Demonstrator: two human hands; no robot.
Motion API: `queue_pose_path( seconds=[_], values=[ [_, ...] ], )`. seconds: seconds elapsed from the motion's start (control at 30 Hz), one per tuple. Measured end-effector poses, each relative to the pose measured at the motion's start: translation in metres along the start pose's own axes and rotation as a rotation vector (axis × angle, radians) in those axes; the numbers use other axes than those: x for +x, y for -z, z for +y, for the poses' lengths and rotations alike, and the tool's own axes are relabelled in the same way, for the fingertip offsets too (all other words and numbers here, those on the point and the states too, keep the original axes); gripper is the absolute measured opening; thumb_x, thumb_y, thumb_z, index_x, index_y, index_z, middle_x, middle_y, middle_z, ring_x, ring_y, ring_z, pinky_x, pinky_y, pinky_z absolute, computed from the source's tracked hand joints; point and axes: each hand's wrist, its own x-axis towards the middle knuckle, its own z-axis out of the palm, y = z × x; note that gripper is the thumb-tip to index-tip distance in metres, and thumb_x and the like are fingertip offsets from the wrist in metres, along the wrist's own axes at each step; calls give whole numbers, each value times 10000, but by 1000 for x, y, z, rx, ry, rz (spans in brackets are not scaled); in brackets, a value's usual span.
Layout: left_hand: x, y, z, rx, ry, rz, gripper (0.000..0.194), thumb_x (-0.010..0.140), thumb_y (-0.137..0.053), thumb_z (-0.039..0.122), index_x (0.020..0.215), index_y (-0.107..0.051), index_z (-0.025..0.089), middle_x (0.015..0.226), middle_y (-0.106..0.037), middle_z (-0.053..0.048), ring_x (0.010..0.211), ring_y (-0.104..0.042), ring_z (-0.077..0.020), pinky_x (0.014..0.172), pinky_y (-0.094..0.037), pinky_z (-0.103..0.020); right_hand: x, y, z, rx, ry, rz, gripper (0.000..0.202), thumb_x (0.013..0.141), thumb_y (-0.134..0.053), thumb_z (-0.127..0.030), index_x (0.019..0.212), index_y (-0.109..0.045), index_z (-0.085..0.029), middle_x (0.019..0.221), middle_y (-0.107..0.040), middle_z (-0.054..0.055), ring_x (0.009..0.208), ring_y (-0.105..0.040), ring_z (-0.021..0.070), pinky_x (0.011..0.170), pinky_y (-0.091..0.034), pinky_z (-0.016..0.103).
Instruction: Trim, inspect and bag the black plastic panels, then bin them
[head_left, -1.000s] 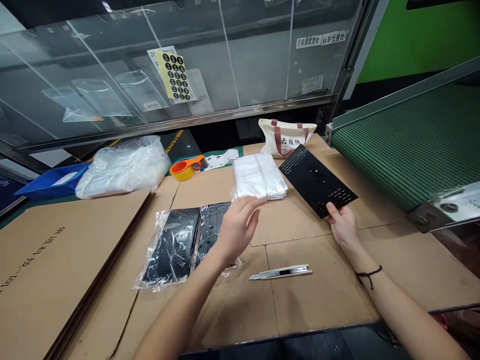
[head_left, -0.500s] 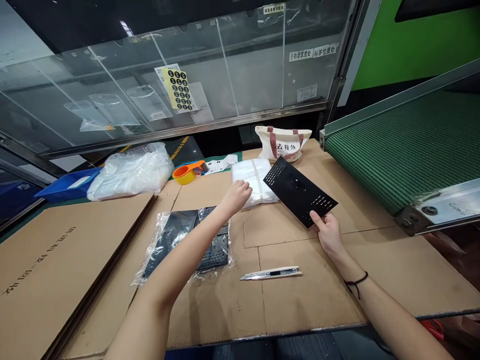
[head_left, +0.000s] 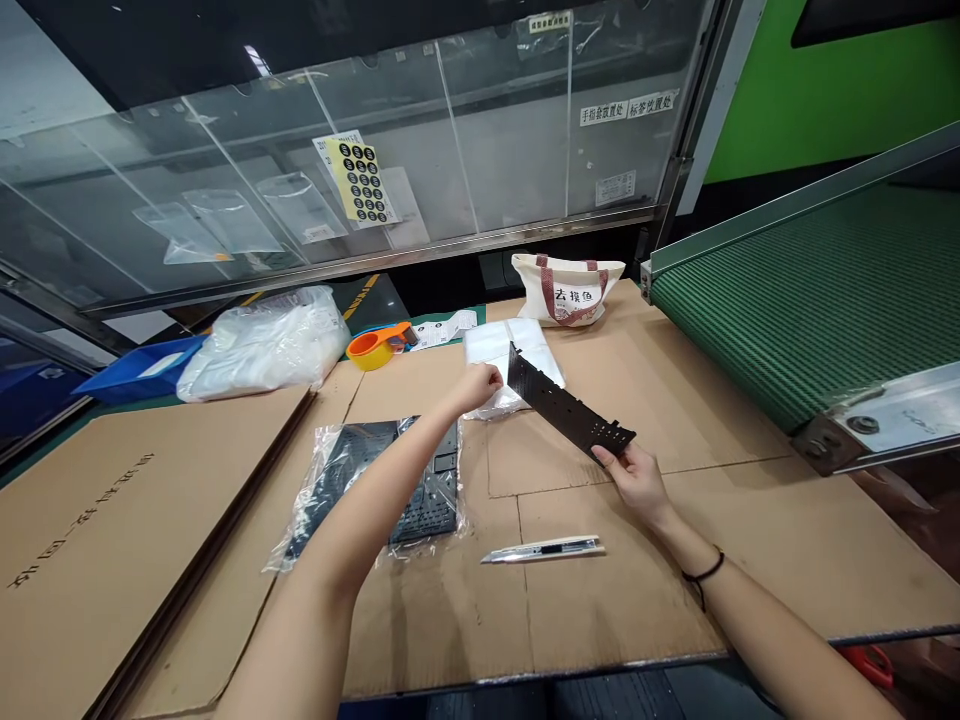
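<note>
My right hand [head_left: 636, 484] grips a black perforated plastic panel [head_left: 564, 398] by its lower right end. The panel is tilted, showing a side with small tabs and holes. My left hand [head_left: 480, 386] is closed beside the panel's far left end; whatever its fingers hold is hidden or too small to name. Behind both lies a banded stack of clear plastic bags [head_left: 487, 345]. Under my left forearm, a clear bag holding black panels [head_left: 431, 500] rests on the cardboard. A utility knife [head_left: 544, 549] lies in front of me.
Cardboard sheets [head_left: 90, 520] are stacked at left. Behind them are a blue tray [head_left: 135, 372], a bulky plastic bundle [head_left: 266, 345] and an orange tape dispenser [head_left: 381, 345]. A cloth bag [head_left: 566, 290] stands at the back. A green conveyor [head_left: 810, 280] borders the right.
My right hand has turned the panel and drawn it leftward, so its other side and tabs now show. My left hand stays closed, almost where it was.
</note>
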Motion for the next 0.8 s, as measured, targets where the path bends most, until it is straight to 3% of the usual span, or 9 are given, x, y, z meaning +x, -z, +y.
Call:
queue_pose_path(
  seconds=[0.23,0.53,0.63,0.8],
  values=[
    [2,0,-1,-113,55,-47,188,915,-598,317,906,-632,133,899,-653,-30,817,-631,-152,759,-540,-344,-2,-2,-9,-107,47,-33,311,694,-696,-531,631,-658,-230,500,-561,-5,454,-471,157,459,-385,277],
    [3,-1,-2,-307,115,-20,181,907,-611,311,903,-631,131,896,-650,-27,804,-628,-149,745,-540,-337,-4,-5,-11,-161,83,-76,328,750,-634,-532,623,-622,-229,493,-526,-10,439,-430,142,457,-360,273],
    [3,-1,-1,-418,147,35,179,901,-618,308,867,-624,132,853,-639,-15,766,-615,-139,723,-533,-323,-5,-6,-11,-163,76,-96,304,765,-634,-514,656,-638,-230,495,-548,-10,440,-446,147,453,-368,270],
    [7,7,6,-712,218,237,163,893,-561,244,761,-539,151,759,-604,-1,686,-590,-123,699,-511,-306,-7,-8,-11,-145,57,-96,270,760,-652,-501,720,-667,-235,572,-629,12,500,-529,177,469,-397,272]
  ],
)
